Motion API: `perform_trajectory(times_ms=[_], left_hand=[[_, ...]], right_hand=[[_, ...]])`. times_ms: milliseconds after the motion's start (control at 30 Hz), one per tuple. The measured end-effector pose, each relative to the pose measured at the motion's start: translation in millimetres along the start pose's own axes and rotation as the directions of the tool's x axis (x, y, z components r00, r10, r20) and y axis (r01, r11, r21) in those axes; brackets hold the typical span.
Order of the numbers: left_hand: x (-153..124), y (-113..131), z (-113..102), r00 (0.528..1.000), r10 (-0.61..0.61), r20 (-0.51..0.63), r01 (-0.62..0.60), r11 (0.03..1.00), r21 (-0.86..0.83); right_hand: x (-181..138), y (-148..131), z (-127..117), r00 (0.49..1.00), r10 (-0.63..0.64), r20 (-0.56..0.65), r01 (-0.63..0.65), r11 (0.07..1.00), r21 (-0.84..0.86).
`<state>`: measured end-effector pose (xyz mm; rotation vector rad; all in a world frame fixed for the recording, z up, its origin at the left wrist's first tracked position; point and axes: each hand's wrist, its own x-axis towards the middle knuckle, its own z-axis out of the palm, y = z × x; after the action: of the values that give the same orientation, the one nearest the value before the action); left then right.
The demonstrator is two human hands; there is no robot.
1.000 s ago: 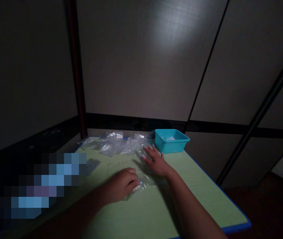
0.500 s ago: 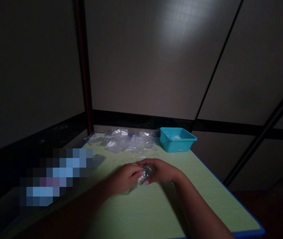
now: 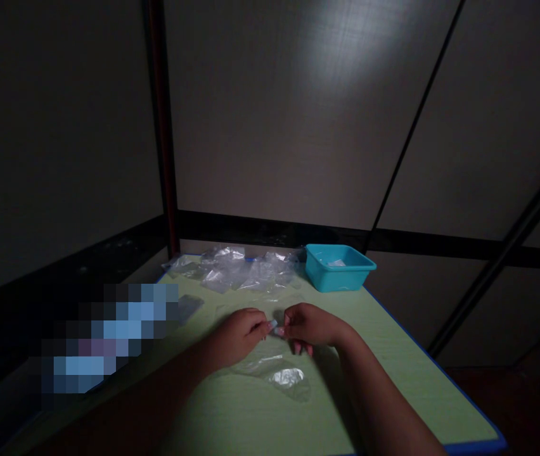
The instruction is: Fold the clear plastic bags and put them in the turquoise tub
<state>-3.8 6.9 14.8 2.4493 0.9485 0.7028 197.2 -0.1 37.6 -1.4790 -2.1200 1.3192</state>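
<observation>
Along the right side of the green worktop, a blue rim slants from the far tub to the near corner, with a wide green strip between it and the right arm. More green shows nearer than the hands. The left hand and right hand almost touch in the middle, fingers pinched at the tips; what they pinch is too small to tell. Around them lies a see-through plastic sheet, thin, wrinkly and shiny at its near end, partly hidden by the hands. Far left is a crinkly plastic heap; nearer lies a flat grey piece. Big squares blur a blue patch.
</observation>
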Motion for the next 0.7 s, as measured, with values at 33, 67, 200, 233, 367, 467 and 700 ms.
perform_trajectory(times_ms=[33,67,200,233,367,467,700], left_hand=[[0.0,0.2,-0.6,1.0,0.015,-0.023,-0.014,0.999,0.042],[0.0,0.1,-1.2,0.998,0.028,-0.057,-0.023,0.996,0.092],[-0.4,-3.9,-3.3,0.971,0.008,-0.24,0.068,0.95,0.306],[-0.7,-5.9,-3.3,0.963,-0.017,-0.269,0.113,0.932,0.345],[-3.4,-13.5,-1.3,0.941,-0.109,-0.32,0.253,0.855,0.452],[-5.2,-15.2,0.5,0.931,-0.17,-0.323,0.318,0.814,0.487],[-6.2,-16.9,2.2,0.944,-0.224,-0.24,0.32,0.793,0.518]], right_hand=[[-1.2,-0.6,-0.8,1.0,0.014,0.027,-0.013,1.0,-0.02],[-2.3,-1.4,-1.4,0.998,0.023,0.061,-0.021,0.999,-0.037],[-5.5,-6.2,-0.5,0.963,-0.009,0.271,0.004,1.0,0.019],[-5.9,-7.3,0.5,0.946,-0.035,0.324,0.015,0.998,0.062],[-6.0,-9.7,5.7,0.902,-0.054,0.427,0.008,0.994,0.11],[-4.9,-9.0,8.5,0.89,0.001,0.455,-0.024,0.999,0.044],[-5.0,-9.5,10.0,0.899,0.04,0.436,-0.053,0.998,0.017]])
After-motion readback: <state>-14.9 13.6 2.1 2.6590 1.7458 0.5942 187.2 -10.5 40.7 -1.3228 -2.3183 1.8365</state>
